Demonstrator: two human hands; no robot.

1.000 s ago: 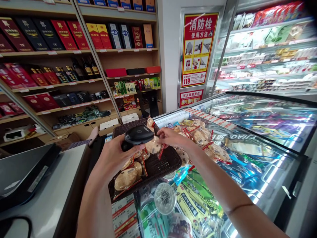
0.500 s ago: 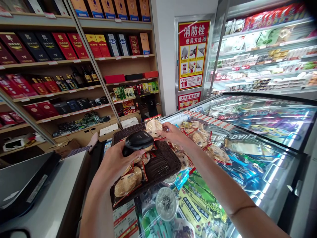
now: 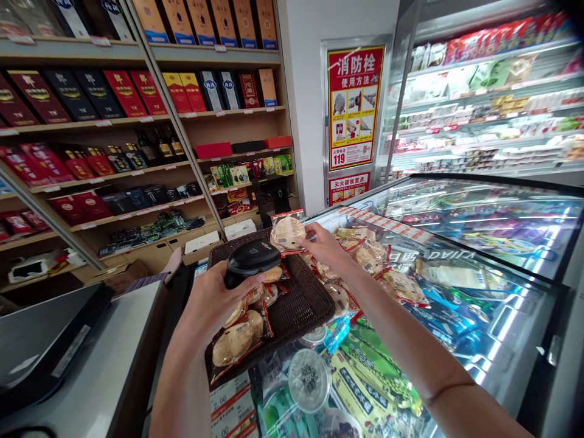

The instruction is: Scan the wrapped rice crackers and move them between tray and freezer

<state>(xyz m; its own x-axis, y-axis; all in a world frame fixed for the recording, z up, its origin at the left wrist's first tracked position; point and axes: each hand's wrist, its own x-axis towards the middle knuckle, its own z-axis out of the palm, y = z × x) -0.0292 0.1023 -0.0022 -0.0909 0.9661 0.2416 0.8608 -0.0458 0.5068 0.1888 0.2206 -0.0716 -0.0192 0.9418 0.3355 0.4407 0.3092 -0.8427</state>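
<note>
My left hand is closed round a black handheld barcode scanner, held over a dark woven basket. My right hand pinches a clear packet of round crackers with red edging, lifted just above the basket's far end and facing the scanner. More cracker packets lie in the basket's near end. A further heap of such packets rests on the freezer lid to the right of my right hand.
The basket sits on a glass-topped chest freezer full of frozen goods. A grey counter with a dark screen lies at the left. Shelves of boxed goods stand behind. A chilled cabinet fills the right.
My right hand has lifted one cracker packet out of the basket and up to its far end, turning its flat face toward the scanner. The left hand has kept the scanner nearly still.
</note>
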